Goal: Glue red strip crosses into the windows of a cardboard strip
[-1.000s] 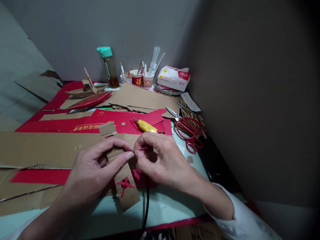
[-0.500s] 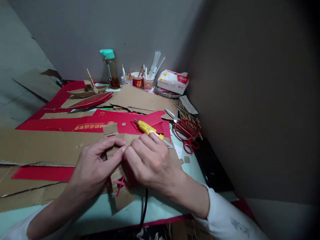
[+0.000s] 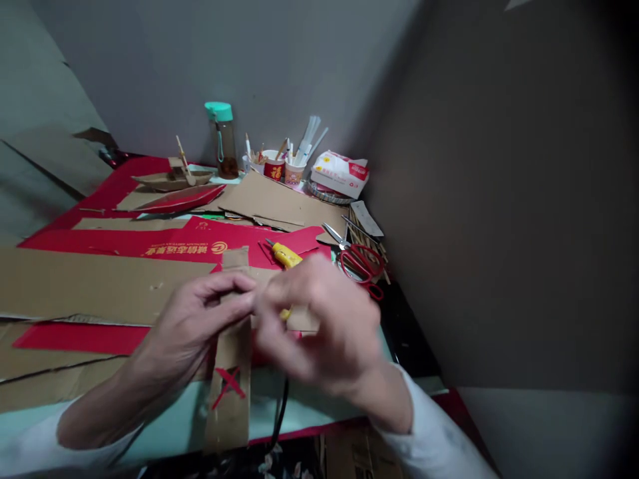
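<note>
My left hand [image 3: 184,336] pinches a narrow cardboard strip [image 3: 232,346] between thumb and forefinger, near the strip's right edge. A red paper cross [image 3: 229,387] lies flat on the strip's lower part. Close by on the right is my right hand [image 3: 319,319], smeared by motion, with curled fingers; whether it grips anything does not show. A bit of red peeks out beneath its fingers. Behind it, the yellow glue gun [image 3: 285,255] is partly covered, its nozzle pointing up and left. A black cord [image 3: 281,412] hangs over the table's front edge.
Red-handled scissors [image 3: 360,261] lie right of the glue gun, beside thin sticks [image 3: 370,241]. Large cardboard sheets [image 3: 74,283] cover the left. Farther back are a cardboard boat [image 3: 172,179], a red boat hull [image 3: 182,199], a bottle [image 3: 227,143], cups of sticks [image 3: 293,174] and a tissue pack [image 3: 339,174].
My right hand has come away from the left fingertips, slightly to the right. The strip has turned more upright and slid nearer, exposing the red cross fully. The view has shifted a little.
</note>
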